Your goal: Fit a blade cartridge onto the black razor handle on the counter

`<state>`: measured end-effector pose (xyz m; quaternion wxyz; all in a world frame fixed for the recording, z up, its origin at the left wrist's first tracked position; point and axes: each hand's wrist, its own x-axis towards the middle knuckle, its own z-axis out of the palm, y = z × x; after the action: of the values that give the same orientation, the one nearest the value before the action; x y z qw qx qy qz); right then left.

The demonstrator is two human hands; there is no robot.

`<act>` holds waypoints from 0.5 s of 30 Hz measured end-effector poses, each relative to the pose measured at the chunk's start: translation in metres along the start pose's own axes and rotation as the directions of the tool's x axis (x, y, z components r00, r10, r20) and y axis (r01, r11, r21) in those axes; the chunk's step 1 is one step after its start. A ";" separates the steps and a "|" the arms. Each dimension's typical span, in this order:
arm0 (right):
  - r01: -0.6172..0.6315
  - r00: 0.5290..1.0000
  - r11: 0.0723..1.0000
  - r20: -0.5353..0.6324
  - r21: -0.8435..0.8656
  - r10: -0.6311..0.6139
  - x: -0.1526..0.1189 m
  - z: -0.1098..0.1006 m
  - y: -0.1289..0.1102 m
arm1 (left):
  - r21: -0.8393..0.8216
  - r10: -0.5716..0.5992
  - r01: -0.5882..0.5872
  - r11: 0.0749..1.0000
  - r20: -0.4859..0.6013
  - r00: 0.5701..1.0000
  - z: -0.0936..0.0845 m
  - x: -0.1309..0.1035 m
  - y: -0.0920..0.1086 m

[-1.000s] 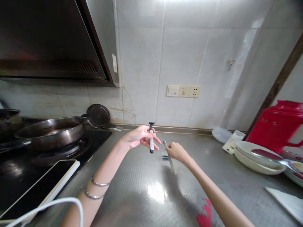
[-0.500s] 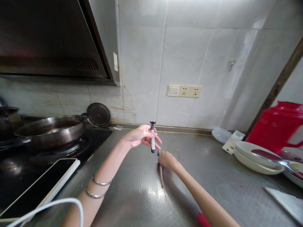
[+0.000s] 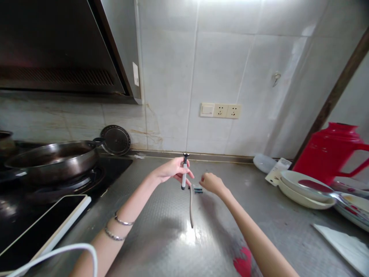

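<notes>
My left hand [image 3: 175, 170] is pinched around a razor [image 3: 184, 174] with a grey and black handle. The razor stands nearly upright, its small dark head at the top. My right hand [image 3: 212, 182] is just to the right, over the steel counter, with its fingers curled in; whether anything is inside them is hidden. Between the hands lies a small blue-black piece [image 3: 198, 190], perhaps a razor cartridge, with a clear part beside it. A thin greyish-brown strip [image 3: 191, 209] runs below the left fingers toward me.
On the left, a steel pan [image 3: 57, 157] sits on the black stove [image 3: 115, 167], near a phone [image 3: 43, 227] with a white cable [image 3: 72, 246]. Plates [image 3: 305, 194], a red jug [image 3: 331, 154] and a white sheet [image 3: 343, 246] occupy the right side of the counter [image 3: 155, 231].
My right hand has moved right and slightly up, away from the strip, uncovering the small blue-black piece. My left hand still holds the razor, now slightly lower.
</notes>
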<state>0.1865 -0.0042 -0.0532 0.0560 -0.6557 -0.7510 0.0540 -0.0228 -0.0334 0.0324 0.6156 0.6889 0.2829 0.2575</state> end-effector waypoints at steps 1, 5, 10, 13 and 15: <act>0.033 0.999 0.999 0.001 0.006 -0.033 0.001 -0.003 0.006 | 0.024 -0.002 0.003 1.000 -0.023 1.000 0.000 0.005 -0.007; 0.175 0.984 0.983 0.024 0.050 -0.176 0.004 -0.002 0.019 | 0.095 -0.002 0.015 0.995 -0.135 0.991 0.000 0.028 -0.037; 0.258 0.966 0.964 0.018 0.063 -0.259 0.005 0.005 0.017 | 0.154 0.075 -0.052 0.987 -0.153 0.985 -0.001 0.042 -0.059; 0.273 0.962 0.961 0.015 0.051 -0.274 0.004 0.006 0.016 | 0.167 0.124 -0.104 0.981 -0.113 0.986 -0.001 0.043 -0.062; 0.276 0.961 0.960 0.020 0.043 -0.277 0.004 0.006 0.016 | 0.165 0.144 -0.127 0.978 -0.097 0.985 0.000 0.043 -0.063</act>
<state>0.2010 0.0015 -0.0617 0.0665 -0.5424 -0.8346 0.0692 0.0029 0.0021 -0.0295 0.5239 0.7382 0.2877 0.3127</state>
